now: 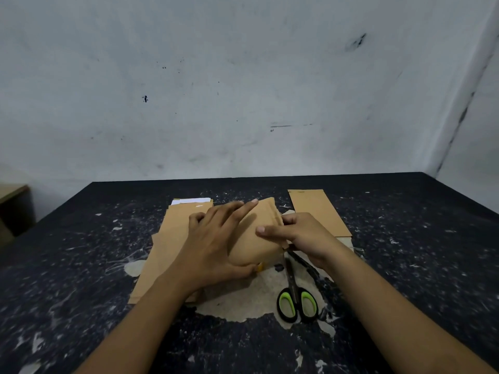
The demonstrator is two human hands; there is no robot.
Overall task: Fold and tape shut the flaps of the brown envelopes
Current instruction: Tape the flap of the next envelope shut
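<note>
A bare, workshop-like back room used for manual packing work: a worn black tabletop (81, 265), its coating scratched, flecked with pale marks and peeled away to a tan underlayer near the middle, stands pushed against a scuffed, unpainted-looking grey-white wall (243, 90) that meets a second wall at a corner on the right. The wall carries dark smudges and scrape marks and no decoration. Brown envelopes (172, 238) lie stacked on the tabletop, another brown envelope (318, 211) lies flat farther right, and black scissors with green-lined handles (297, 300) rest beside them. A plain wooden piece of furniture (13, 195) shows at far left.
</note>
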